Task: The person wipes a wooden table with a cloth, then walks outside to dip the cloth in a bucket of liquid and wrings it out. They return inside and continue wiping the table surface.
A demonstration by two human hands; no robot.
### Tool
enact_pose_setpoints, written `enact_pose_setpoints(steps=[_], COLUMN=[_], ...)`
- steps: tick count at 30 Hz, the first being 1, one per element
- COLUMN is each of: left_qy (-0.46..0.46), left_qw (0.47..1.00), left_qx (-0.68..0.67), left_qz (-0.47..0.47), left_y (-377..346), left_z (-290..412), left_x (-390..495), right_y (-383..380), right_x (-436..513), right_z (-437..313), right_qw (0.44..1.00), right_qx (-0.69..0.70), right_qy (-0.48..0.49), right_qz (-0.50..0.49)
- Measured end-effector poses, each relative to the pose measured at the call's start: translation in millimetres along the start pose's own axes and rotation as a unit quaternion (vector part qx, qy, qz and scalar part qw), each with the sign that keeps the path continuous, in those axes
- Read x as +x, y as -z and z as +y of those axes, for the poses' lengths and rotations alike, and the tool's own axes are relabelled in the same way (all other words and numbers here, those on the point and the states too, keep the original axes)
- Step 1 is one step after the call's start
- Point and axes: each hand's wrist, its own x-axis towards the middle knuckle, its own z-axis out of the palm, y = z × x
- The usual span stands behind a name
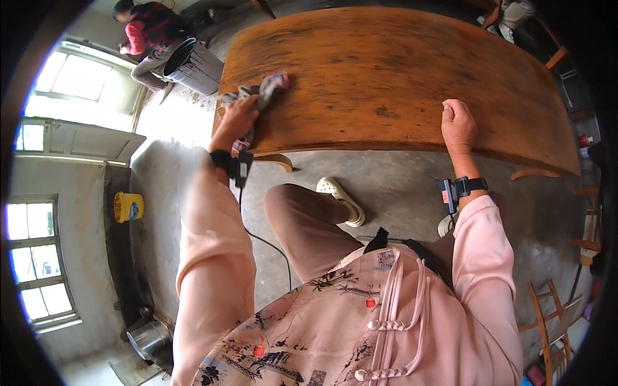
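Note:
A worn wooden table with dark streaks spans the view in front of me. At its left end, my left hand grips a crumpled patterned cloth, which lies on the tabletop and hangs partly over the edge. The cloth's far end looks blurred. My right hand rests in a loose fist close to the table's front edge, with nothing visible in it. Both wrists carry a black strap with a small device; the left one trails a cable.
Beyond the table's left end stands a large grey bin, with a person bent beside it. A yellow bucket and a metal pot are along the left wall. Wooden chairs line the right side. Another person's legs show top right.

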Motion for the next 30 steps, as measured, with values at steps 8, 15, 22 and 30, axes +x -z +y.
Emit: enact_pose_setpoints(steps=[8, 15, 22, 30], left_qy=[-0.043, 0.043, 0.1, 0.073], left_qw=[0.997, 0.996, 0.988, 0.996], left_qx=[-0.069, -0.076, -0.106, -0.039], left_qz=[0.019, -0.008, -0.042, -0.02], left_y=[5.6, 16.6, 9.3, -6.3], left_z=[48.5, -10.3, -38.6, 9.1], left_x=[-93.8, -68.3, -6.2, 21.7], right_y=[0.0, 1.2, 2.8, -0.3], right_x=[-1.0, -1.0, -0.1, 1.5], right_z=[7.6, 4.7, -0.6, 1.5], right_qw=[0.998, 0.999, 1.0, 0.999], right_qx=[0.049, 0.029, -0.014, -0.019], right_qy=[0.029, 0.025, 0.012, 0.027], right_qz=[0.013, 0.012, -0.01, -0.014])
